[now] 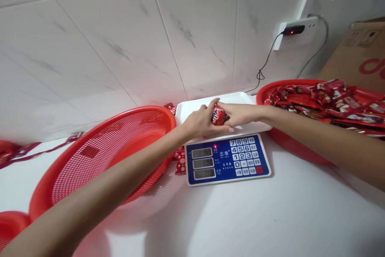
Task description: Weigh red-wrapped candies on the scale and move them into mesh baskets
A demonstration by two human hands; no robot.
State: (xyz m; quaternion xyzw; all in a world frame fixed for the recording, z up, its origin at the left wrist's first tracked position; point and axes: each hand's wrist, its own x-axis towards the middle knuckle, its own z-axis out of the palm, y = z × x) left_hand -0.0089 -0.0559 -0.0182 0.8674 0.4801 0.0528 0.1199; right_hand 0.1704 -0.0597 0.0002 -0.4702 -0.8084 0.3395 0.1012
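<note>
Far left: we see a strip of red packets [45,148] lying on the white counter [240,217], with a small red bowl [10,227] cut off by the frame's lower edge.

Left basket: a red plastic basket [120,118] stands tilted against the tiled wall [105,40], its mesh bowl facing us; 1 loose red wrapper [180,160] lies beside its rim.

Left hand: our left hand [200,120] cups the red packet [220,115] from the left, its fingers curled over the top.

Packet: held off-centre above a white tray [237,97], between the 2 hands, its printing only partly visible.

Right hand: our right hand [240,113] comes in from the right, its fingertips [224,107] pressed to the packet.

Hands: together, both closed on the packet, apparently to steady it over the tray.

Scale: a blue-faced digital scale [227,160] sits below the tray, its keypad and 3 displays turned toward us for reading; the digits are too small to tell.

Right basket: a second red basket [279,86] is heaped with wrapped red packets [331,102], within easy reach of the right hand.

Behind: a wall socket [296,32] feeds a black cable [264,68]; a cardboard box [357,56] leans at far right.

Obstruction: our right forearm [313,132] crosses in front of the right basket.
</note>
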